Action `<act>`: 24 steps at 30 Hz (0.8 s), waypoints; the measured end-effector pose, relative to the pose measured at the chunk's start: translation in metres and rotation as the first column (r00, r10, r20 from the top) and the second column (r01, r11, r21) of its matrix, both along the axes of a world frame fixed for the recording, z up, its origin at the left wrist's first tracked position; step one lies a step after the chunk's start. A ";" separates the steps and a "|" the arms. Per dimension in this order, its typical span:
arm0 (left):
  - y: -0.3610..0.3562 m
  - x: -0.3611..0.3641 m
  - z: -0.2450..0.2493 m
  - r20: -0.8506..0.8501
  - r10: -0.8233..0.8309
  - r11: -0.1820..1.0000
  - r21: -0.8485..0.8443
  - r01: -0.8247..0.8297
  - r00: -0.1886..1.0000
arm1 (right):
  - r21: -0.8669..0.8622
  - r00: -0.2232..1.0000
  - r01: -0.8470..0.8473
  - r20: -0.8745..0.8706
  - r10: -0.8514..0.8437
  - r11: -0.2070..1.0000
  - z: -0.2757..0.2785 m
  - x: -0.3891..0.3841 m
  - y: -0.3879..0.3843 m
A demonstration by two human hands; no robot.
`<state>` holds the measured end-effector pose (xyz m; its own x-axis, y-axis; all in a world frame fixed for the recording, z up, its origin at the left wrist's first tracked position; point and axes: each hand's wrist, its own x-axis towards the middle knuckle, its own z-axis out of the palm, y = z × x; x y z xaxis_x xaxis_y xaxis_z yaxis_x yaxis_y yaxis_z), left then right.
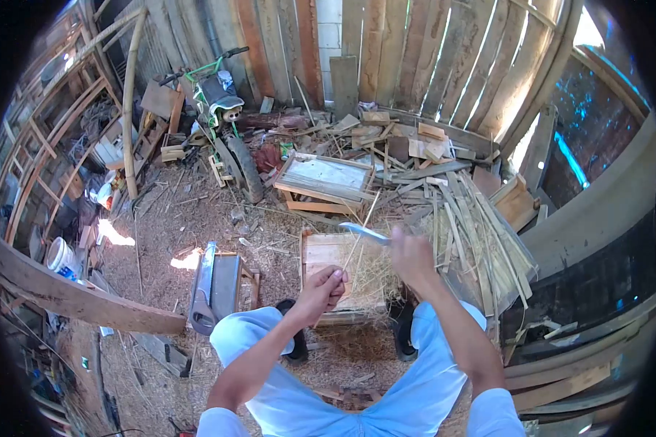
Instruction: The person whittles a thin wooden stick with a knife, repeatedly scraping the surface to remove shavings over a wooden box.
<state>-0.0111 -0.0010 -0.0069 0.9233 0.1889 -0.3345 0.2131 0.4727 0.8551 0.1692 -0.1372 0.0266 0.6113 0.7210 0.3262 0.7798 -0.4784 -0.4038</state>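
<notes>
My left hand (319,295) is closed around the lower end of a thin wooden stick (370,210), which slants up and away to the right. In my right hand (413,260) is a knife (364,233), its blade pointing left and overlapping the stick in this view. Both hands are above a low wooden box (324,251) between my feet. Fine shavings (375,280) are heaped over the box's right part. The knife handle is mostly hidden by my fingers.
A handsaw (205,288) lies on a small bench (228,280) to the left. Ahead stands a wooden frame with a pale top (324,177). Split wood strips (463,233) are piled at right. A bicycle (233,149) stands behind, and a thick beam (87,302) crosses the left side.
</notes>
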 end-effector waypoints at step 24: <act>-0.020 0.011 0.026 0.053 0.075 0.980 -0.187 -0.064 0.996 | 0.068 0.980 -0.108 0.176 0.095 0.992 -0.009 -0.010 0.026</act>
